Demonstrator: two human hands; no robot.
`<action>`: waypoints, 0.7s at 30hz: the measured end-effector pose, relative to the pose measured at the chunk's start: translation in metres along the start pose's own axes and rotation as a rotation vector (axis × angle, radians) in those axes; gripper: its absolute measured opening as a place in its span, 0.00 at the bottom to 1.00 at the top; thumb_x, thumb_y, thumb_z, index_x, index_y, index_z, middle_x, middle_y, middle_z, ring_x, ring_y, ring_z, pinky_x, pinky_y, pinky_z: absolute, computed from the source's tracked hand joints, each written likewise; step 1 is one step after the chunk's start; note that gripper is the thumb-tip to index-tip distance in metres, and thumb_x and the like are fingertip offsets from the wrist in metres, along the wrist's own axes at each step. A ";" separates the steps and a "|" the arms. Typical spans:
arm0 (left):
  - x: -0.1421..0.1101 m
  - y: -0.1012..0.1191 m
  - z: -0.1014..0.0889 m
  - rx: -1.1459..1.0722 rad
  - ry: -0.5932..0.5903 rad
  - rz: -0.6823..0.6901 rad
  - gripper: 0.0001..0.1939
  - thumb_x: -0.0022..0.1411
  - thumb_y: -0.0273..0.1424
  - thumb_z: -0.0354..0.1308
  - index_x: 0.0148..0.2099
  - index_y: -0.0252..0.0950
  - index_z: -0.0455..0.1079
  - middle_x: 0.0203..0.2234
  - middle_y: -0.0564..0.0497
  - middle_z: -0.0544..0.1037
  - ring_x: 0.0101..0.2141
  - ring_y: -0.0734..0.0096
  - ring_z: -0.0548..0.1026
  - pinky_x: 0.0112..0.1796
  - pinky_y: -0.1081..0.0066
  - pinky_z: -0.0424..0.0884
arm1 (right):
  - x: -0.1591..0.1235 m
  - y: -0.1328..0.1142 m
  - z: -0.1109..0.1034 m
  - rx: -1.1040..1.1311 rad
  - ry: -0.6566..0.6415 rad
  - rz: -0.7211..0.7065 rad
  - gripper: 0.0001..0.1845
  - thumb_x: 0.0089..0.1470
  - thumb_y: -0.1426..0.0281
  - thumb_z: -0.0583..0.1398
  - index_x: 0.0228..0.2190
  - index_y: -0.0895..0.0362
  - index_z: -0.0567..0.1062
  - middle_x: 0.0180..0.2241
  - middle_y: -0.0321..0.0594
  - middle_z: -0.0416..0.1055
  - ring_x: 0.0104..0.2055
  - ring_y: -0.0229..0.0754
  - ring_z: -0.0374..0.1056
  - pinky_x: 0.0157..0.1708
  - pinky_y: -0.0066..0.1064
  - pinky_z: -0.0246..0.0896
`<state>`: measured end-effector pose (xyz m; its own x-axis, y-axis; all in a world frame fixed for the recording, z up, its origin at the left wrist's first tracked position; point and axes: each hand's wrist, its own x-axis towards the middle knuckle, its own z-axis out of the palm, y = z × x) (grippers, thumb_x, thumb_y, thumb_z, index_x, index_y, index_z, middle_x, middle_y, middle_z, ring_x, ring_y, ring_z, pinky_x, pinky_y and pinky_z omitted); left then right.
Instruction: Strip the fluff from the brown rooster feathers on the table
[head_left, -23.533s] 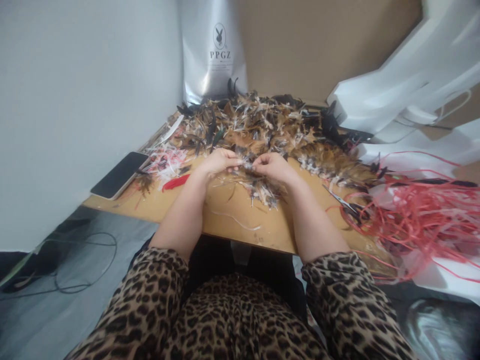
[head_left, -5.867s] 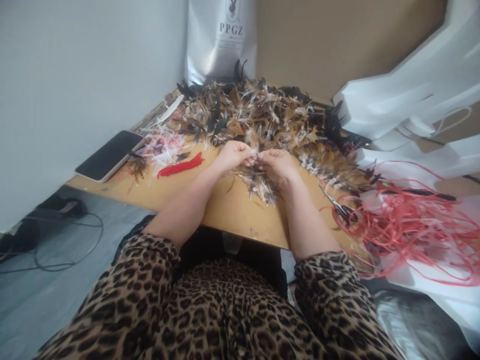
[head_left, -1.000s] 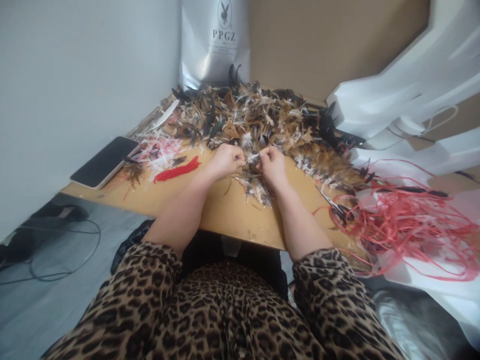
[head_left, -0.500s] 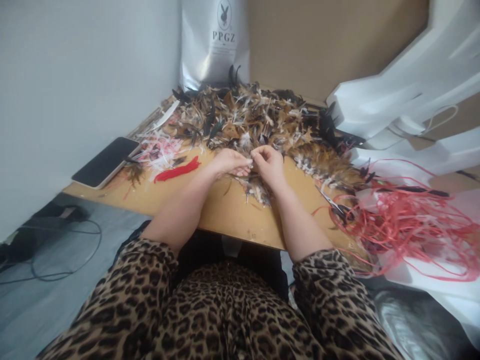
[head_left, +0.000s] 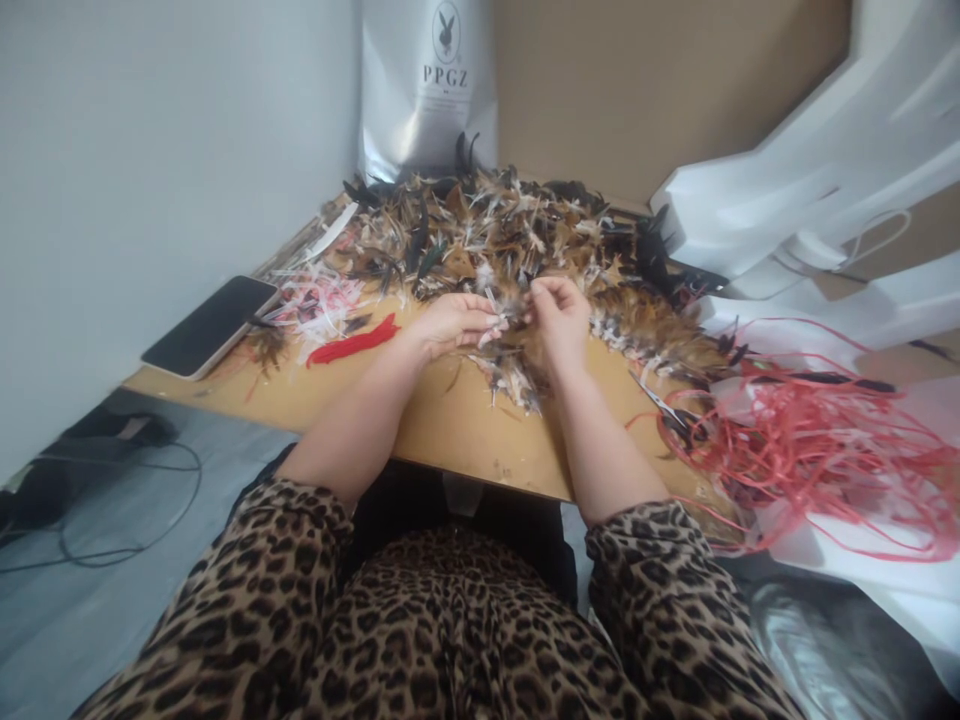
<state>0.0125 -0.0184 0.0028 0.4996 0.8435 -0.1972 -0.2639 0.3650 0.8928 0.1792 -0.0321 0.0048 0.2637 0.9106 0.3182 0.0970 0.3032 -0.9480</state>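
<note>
My left hand [head_left: 461, 322] is closed in a pinch over the table, with white quill ends and a bit of feather showing at its fingertips. Just to its right, my right hand [head_left: 561, 312] has thumb and fingers pressed together; whatever is between them is too small to make out. A gap separates the two hands. Behind them spreads a large heap of brown and black feathers [head_left: 480, 220]. Below the hands, a small bunch of feathers [head_left: 514, 385] lies on the wooden table [head_left: 472, 430]. A red bundle of thread [head_left: 352, 342] lies left of my left hand.
A phone [head_left: 210, 327] lies at the left edge beside pink and white strips [head_left: 319, 300]. To the right are scissors [head_left: 667, 408], a row of brown feathers [head_left: 660, 325] and tangled red cord [head_left: 825, 430]. A silver bag [head_left: 427, 110] stands behind, near a white machine [head_left: 780, 190].
My right hand has moved right, away from my left hand, opening a gap between them. White quill ends now show at my left fingertips. The things on the table have stayed put.
</note>
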 end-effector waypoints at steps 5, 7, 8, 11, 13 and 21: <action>0.000 0.004 -0.002 -0.124 -0.042 0.056 0.07 0.53 0.21 0.63 0.36 0.31 0.71 0.33 0.46 0.81 0.26 0.81 0.76 0.30 0.79 0.72 | 0.008 0.002 -0.009 0.028 -0.042 0.098 0.25 0.46 0.45 0.59 0.25 0.54 0.65 0.22 0.33 0.65 0.19 0.31 0.55 0.18 0.26 0.49; 0.001 0.003 -0.003 -0.142 -0.056 0.067 0.08 0.53 0.21 0.63 0.37 0.31 0.72 0.34 0.46 0.81 0.26 0.81 0.75 0.28 0.80 0.70 | 0.004 0.000 -0.007 0.067 -0.178 0.193 0.25 0.42 0.46 0.63 0.24 0.55 0.67 0.22 0.33 0.66 0.20 0.31 0.58 0.20 0.25 0.52; 0.000 0.003 -0.003 -0.144 -0.067 0.075 0.08 0.53 0.21 0.63 0.38 0.31 0.72 0.34 0.46 0.81 0.26 0.81 0.75 0.27 0.81 0.70 | 0.001 -0.001 -0.004 0.089 -0.232 0.225 0.25 0.40 0.47 0.65 0.24 0.55 0.68 0.22 0.34 0.67 0.21 0.32 0.60 0.21 0.25 0.54; 0.000 0.002 -0.002 -0.114 -0.094 0.091 0.10 0.50 0.22 0.65 0.37 0.31 0.72 0.32 0.46 0.80 0.26 0.80 0.76 0.27 0.80 0.70 | -0.007 -0.007 0.002 0.143 -0.264 0.242 0.22 0.37 0.52 0.68 0.23 0.56 0.69 0.22 0.33 0.69 0.23 0.33 0.62 0.24 0.26 0.57; 0.000 0.000 -0.001 -0.073 -0.073 0.086 0.11 0.48 0.24 0.67 0.36 0.31 0.72 0.31 0.47 0.80 0.27 0.78 0.76 0.28 0.78 0.71 | -0.009 -0.009 0.005 0.131 -0.214 0.217 0.20 0.37 0.55 0.69 0.22 0.56 0.69 0.22 0.33 0.69 0.23 0.33 0.61 0.25 0.27 0.58; 0.009 -0.004 0.004 0.332 0.253 0.443 0.19 0.40 0.32 0.71 0.35 0.31 0.73 0.27 0.52 0.77 0.27 0.78 0.73 0.34 0.75 0.70 | -0.003 -0.002 0.003 -0.048 -0.035 0.051 0.16 0.40 0.60 0.66 0.20 0.56 0.67 0.20 0.31 0.64 0.24 0.33 0.57 0.26 0.27 0.55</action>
<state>0.0213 -0.0142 -0.0011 0.1794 0.9693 0.1679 -0.1098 -0.1499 0.9826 0.1754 -0.0349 0.0056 0.2354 0.9342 0.2682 0.1308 0.2430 -0.9612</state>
